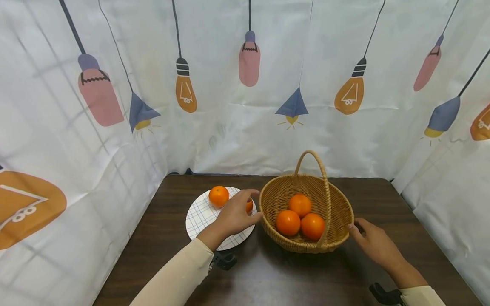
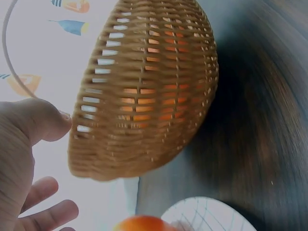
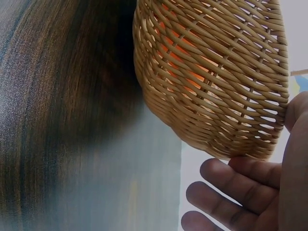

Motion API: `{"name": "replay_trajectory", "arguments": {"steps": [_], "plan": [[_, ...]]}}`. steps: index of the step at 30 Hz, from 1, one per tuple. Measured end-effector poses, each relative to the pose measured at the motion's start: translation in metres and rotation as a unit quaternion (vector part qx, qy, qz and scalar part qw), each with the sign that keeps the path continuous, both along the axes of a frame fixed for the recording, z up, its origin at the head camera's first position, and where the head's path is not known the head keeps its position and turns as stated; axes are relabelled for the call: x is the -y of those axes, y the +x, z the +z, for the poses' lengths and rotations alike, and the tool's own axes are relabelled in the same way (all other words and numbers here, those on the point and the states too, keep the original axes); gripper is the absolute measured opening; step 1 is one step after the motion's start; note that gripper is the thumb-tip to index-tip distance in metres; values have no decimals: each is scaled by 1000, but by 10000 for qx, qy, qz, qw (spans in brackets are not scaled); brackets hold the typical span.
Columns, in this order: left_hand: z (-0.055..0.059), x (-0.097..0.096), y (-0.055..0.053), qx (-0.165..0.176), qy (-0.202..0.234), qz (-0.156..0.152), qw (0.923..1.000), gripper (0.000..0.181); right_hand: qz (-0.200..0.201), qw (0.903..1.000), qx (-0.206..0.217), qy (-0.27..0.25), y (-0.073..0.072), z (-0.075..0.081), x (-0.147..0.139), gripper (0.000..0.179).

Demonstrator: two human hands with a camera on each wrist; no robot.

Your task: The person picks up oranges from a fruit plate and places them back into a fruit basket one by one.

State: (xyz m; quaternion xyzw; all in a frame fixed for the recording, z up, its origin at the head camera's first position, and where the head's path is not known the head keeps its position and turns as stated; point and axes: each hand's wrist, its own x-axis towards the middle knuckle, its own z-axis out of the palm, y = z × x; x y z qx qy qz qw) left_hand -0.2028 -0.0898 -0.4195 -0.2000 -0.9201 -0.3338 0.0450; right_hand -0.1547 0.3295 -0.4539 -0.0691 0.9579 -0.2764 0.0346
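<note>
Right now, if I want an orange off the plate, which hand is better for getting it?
The left hand, I think. It is over the plate, close to the oranges there. The right hand is at the other side of the basket, farther from them.

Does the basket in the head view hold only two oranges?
No, three oranges lie together inside the basket.
</note>
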Motion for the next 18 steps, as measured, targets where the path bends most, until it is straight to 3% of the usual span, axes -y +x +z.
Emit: {"name": "replay_trajectory", "arguments": {"steps": [10,18], "plan": [[-9,21,3,93,132,528,9985,60,-42,9999,92,22,-1,0,-1,71],[-22,30,-4,4,150,801,9967,60,-42,9999,116,16,-2,-1,-2,71]]}}
